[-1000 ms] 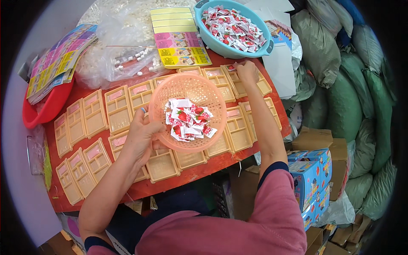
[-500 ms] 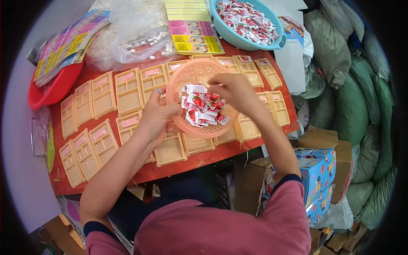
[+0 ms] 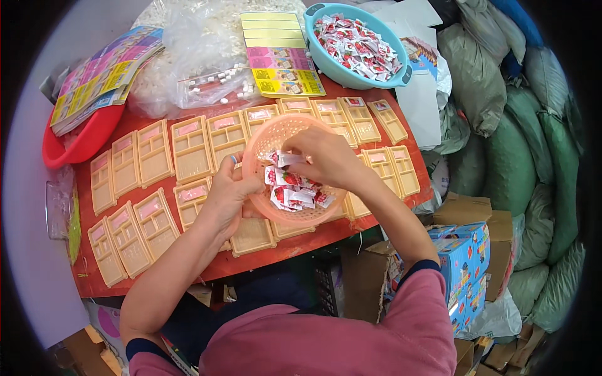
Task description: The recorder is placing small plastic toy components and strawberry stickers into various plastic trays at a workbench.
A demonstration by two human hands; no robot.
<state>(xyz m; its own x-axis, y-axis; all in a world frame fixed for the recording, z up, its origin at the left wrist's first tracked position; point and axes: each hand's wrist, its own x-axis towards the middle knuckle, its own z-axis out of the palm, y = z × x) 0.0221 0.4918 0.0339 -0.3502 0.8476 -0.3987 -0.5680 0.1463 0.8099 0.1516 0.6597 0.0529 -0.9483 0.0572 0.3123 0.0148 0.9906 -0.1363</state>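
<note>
At frame centre, the left hand [image 3: 229, 194] grips the orange basket [image 3: 266, 141] of sachets [image 3: 291, 191]; the right hand [image 3: 323, 156] pinches one. Most beige trays [image 3: 191, 147] on the desk [image 3: 301, 241] look unfilled.

A small packing workshop: a red bench [image 3: 301, 247] lined with rows of tan plastic trays [image 3: 153, 150], stuffed green sacks [image 3: 533, 163] and cardboard boxes [image 3: 467, 210] crowding beside it.

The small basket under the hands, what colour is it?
The small basket is orange-pink, a perforated plastic; the head view shows it best.
</note>
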